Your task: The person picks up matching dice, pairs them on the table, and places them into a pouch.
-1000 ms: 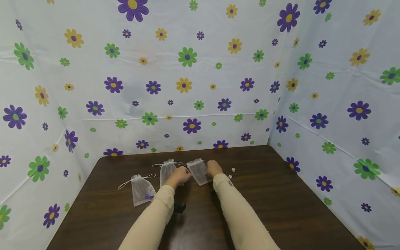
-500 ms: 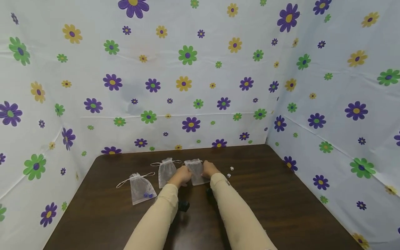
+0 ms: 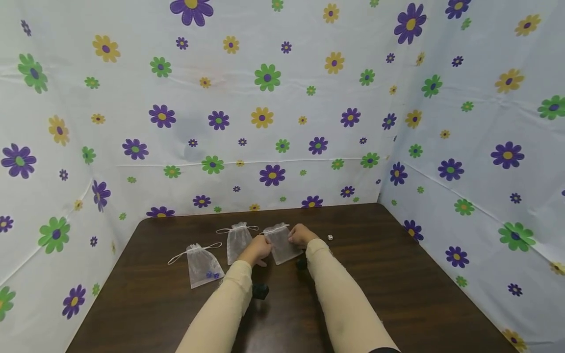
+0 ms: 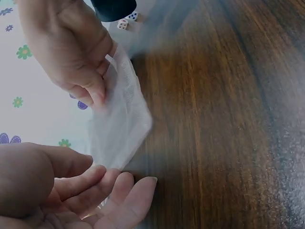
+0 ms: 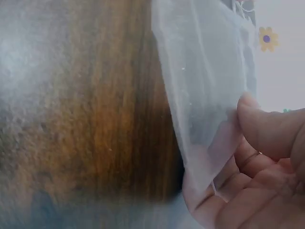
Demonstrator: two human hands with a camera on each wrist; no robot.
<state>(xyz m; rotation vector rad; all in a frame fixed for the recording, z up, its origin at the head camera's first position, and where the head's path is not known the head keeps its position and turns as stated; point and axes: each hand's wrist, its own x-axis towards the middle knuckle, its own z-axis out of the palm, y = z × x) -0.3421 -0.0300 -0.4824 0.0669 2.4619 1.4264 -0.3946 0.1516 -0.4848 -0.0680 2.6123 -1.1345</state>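
A sheer white drawstring bag (image 3: 280, 243) lies between the two hands on the table. At its right edge, my right hand (image 3: 301, 236) pinches the mesh between thumb and fingers, some fingers showing through the fabric in the right wrist view. My left hand (image 3: 258, 249) holds the opposite edge; close up in the left wrist view, the thumb (image 4: 71, 161) and curled fingertips meet at the bag's corner. No contents show through this bag. Left of it lies a second mesh bag (image 3: 238, 242), partly covered by the left hand.
A third mesh bag (image 3: 200, 264) with blue dice (image 3: 213, 275) lies at the left. Beyond the right hand sits a white die (image 3: 330, 237); the left wrist view shows another die (image 4: 133, 16) beside it. A flowered cloth wall (image 3: 273, 147) borders the brown table (image 3: 397, 294).
The bag between the hands has turned slightly and its lower edge sits nearer. My right fingers have shifted along its edge. The nearer white die is now hidden behind the right arm.
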